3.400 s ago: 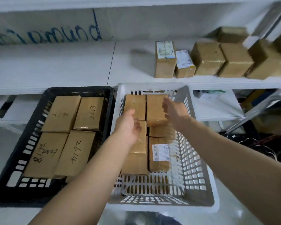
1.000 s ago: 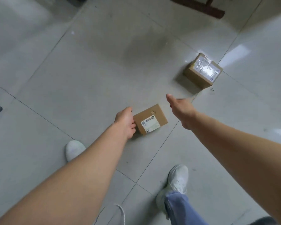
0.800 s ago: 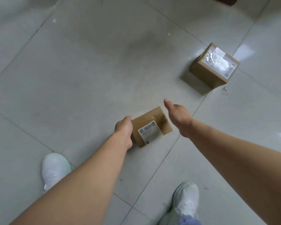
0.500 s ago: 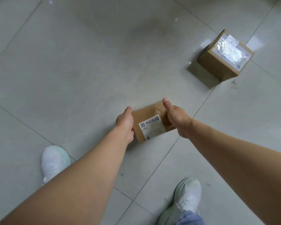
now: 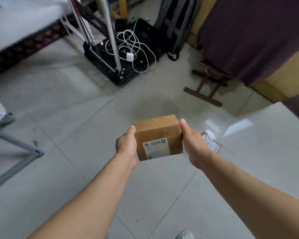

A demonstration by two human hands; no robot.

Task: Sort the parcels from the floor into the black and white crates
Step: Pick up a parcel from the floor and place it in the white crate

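The left hand (image 5: 126, 145) and right hand (image 5: 193, 144) clamp the brown parcel (image 5: 158, 133) by opposite sides, thumbs on top and fingers hidden beneath. They hold it clear of the floor (image 5: 76, 118) with its label (image 5: 156, 149) up, likely for reading. A second parcel (image 5: 212, 144) lies on the floor behind the right hand; no crate shows.

You have two parcels in frame: the held parcel (image 5: 158, 133) at centre and the floor parcel (image 5: 212, 145) just right of it, partly hidden. Two hands counted, your left hand (image 5: 126, 147) and right hand (image 5: 194, 149), both at centre. One shoe (image 5: 185, 235) at the bottom edge. One black case (image 5: 104, 68) of cables, one grey bag (image 5: 173, 23) and one wooden frame (image 5: 203, 97) across the upper half.
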